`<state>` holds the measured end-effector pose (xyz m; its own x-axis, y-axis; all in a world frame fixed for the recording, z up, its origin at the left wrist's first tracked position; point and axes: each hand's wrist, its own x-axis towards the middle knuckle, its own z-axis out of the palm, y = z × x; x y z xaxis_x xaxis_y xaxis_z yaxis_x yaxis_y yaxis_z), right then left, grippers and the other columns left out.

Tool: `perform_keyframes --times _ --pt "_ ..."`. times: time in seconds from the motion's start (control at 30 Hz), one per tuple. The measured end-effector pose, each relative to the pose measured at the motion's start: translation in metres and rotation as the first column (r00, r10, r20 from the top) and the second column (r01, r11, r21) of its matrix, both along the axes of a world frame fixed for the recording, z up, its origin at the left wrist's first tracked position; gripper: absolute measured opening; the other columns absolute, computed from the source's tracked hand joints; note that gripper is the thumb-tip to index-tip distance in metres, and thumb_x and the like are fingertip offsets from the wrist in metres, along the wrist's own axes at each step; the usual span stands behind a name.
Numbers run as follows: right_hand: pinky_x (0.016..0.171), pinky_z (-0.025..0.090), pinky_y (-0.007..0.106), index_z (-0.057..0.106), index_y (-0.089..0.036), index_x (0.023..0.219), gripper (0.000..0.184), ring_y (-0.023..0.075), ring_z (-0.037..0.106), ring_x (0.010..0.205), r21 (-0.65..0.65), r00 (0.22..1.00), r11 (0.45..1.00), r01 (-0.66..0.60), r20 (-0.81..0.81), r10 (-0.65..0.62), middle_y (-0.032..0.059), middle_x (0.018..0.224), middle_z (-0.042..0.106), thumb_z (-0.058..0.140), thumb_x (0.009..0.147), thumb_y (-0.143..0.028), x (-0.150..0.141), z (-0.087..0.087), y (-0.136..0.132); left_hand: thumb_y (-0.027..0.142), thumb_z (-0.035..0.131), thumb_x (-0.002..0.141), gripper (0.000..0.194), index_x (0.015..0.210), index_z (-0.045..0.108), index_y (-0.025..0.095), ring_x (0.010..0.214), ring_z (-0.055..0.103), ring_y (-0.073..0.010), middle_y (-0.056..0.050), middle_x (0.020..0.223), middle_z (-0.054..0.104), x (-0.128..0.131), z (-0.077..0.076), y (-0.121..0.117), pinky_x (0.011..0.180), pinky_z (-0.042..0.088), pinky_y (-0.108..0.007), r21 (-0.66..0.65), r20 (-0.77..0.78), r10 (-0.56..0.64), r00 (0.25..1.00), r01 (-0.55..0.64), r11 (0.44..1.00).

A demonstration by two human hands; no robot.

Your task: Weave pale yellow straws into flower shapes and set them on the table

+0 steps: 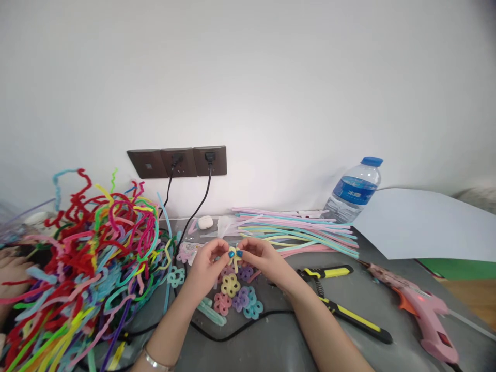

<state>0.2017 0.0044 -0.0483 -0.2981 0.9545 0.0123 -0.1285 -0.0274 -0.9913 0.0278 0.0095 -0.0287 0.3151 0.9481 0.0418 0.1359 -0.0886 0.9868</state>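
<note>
Between my two hands is a small pale yellow piece of bent pipe cleaner (234, 254), partly covered by my fingers. My left hand (214, 260) pinches it from the left, thumb and forefinger pressed together. From the other side my right hand (256, 254) grips it the same way, the thumbs almost touching. Just below lie several pipe-cleaner flowers: a yellow flower (230, 284), a pink flower (222, 304), a purple flower (241, 298) and a blue flower (253, 303). A teal flower (175, 277) sits apart, left of my left wrist.
A tangled heap of colourful pipe cleaners (112, 248) fills the left side. Straight pastel pipe cleaners (298, 230) lie behind my hands. On the right are yellow-black pliers (349, 315), a pink glue gun (422, 310), a water bottle (354, 188) and white paper (430, 222). A black cable (232, 333) crosses the table.
</note>
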Motion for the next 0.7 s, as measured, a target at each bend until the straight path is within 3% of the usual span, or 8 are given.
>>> perform_keyframes --times 0.2,0.37,0.47,0.57,0.7 --pt "0.057 0.033 0.025 0.057 -0.019 0.073 0.019 0.0111 0.043 0.060 0.079 0.997 0.995 0.059 0.053 -0.063 -0.0031 0.066 0.049 0.065 0.078 -0.035 -0.002 0.004 -0.003 0.032 0.069 0.075 0.018 0.075 0.059 0.017 0.067 0.052 -0.0126 0.002 0.071 0.054 0.002 -0.004 -0.001 0.064 0.044 -0.023 -0.046 0.083 0.045 0.996 -0.042 0.998" --pt "0.060 0.037 0.026 0.055 -0.021 0.077 0.017 0.0130 0.046 0.063 0.115 0.995 0.988 0.104 -0.023 -0.102 -0.0022 0.070 0.049 0.062 0.081 -0.036 -0.008 0.010 -0.007 0.038 0.077 0.068 0.028 0.076 0.061 0.017 0.072 0.056 -0.0129 0.001 0.076 0.058 0.010 -0.005 -0.005 0.070 0.050 -0.026 -0.256 0.344 0.189 0.920 -0.101 0.961" --pt "0.062 0.038 0.027 0.056 -0.021 0.079 0.016 0.0137 0.048 0.066 0.195 0.992 0.972 0.129 -0.026 -0.127 -0.0007 0.073 0.052 0.060 0.084 -0.035 -0.010 0.008 -0.006 0.036 0.081 0.063 0.030 0.075 0.061 0.017 0.072 0.056 -0.0118 0.001 0.076 0.059 0.012 -0.003 -0.007 0.073 0.052 -0.026 -0.333 0.415 0.240 0.877 -0.099 0.938" --pt "0.062 0.039 0.027 0.057 -0.020 0.081 0.018 0.0141 0.049 0.066 0.213 0.990 0.968 0.134 0.012 -0.140 0.0002 0.074 0.053 0.060 0.085 -0.038 -0.010 0.004 -0.005 0.036 0.080 0.064 0.029 0.077 0.062 0.017 0.070 0.058 -0.0124 0.001 0.074 0.060 0.009 -0.002 -0.005 0.071 0.053 -0.027 -0.344 0.371 0.212 0.904 -0.078 0.936" --pt "0.059 0.039 0.026 0.059 -0.019 0.081 0.024 0.0135 0.049 0.064 0.154 0.991 0.982 0.109 0.056 -0.119 -0.0003 0.071 0.054 0.063 0.082 -0.043 -0.006 0.002 -0.002 0.027 0.078 0.064 0.028 0.087 0.067 0.016 0.078 0.063 -0.0177 -0.005 0.083 0.068 0.002 0.001 -0.001 0.073 0.052 -0.028 -0.174 0.204 0.114 0.972 -0.078 0.982"
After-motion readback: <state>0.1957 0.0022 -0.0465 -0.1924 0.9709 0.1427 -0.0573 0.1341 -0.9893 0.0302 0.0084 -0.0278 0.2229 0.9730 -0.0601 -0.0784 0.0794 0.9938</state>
